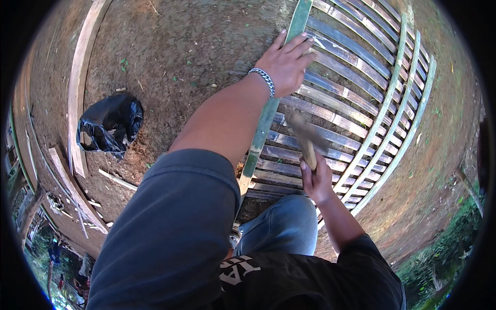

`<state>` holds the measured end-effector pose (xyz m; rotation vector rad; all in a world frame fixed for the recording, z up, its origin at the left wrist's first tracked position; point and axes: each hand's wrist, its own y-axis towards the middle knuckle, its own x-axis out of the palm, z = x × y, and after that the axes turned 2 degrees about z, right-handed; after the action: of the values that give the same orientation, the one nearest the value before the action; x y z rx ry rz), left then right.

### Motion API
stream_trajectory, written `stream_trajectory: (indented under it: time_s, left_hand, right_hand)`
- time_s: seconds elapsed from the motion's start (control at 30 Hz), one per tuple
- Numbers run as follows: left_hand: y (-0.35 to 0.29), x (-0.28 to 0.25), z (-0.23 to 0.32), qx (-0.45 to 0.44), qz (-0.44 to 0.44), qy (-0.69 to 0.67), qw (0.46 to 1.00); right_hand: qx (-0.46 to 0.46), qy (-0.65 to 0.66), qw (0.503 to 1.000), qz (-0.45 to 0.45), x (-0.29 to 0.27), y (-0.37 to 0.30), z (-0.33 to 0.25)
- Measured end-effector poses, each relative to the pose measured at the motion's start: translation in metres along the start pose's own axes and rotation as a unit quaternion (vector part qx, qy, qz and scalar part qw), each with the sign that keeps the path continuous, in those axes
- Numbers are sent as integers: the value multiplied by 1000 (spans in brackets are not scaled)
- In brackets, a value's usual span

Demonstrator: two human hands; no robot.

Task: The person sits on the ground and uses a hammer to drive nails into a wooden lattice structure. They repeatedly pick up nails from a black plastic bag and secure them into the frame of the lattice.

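My left hand (288, 63), wearing a silver chain bracelet (262, 81), lies flat with fingers stretched over a long green bamboo strip (261, 129). The strip crosses the ends of several split-bamboo slats (336, 118), which together form a lattice panel low over the ground. My right hand (317, 178) is closed around the wooden handle of a hammer (308, 154). The hammer's head is smeared by motion and hangs above the slats, to the right of the green strip. Whether a nail sits under my left palm is hidden.
Pale bamboo rails (386, 116) run across the panel's right side. On the dirt at left lie a crumpled black plastic bag (110, 124), a long wooden plank (81, 77) and a shorter board (77, 188). Green plants (439, 263) grow at the lower right. My jeans-clad knee (284, 225) is against the near end.
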<state>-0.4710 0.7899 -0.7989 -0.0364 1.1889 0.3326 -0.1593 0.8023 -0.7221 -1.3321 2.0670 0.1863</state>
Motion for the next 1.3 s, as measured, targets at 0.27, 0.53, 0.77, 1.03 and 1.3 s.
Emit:
stream_trajectory:
  time_s: [0.27,0.53,0.77,1.03,1.3]
  left_hand:
    - [-3,-4,-2,1,-12,-7,1000]
    - [-1,1,-3,4,0,-14,1000]
    - [-3,1,-3,11,21,-20,1000]
    - [-4,1,-1,-1,17,-11,1000]
    - [-7,-4,5,-32,27,22,999]
  right_hand:
    - [-24,-79,990,-114,-16,-2,-3]
    - [-58,-92,985,-133,-19,-2,1]
    - [-157,-10,986,-55,-18,-7,11]
    - [-2,15,999,-48,-9,2,-12]
    - [230,-36,972,40,25,40,-8]
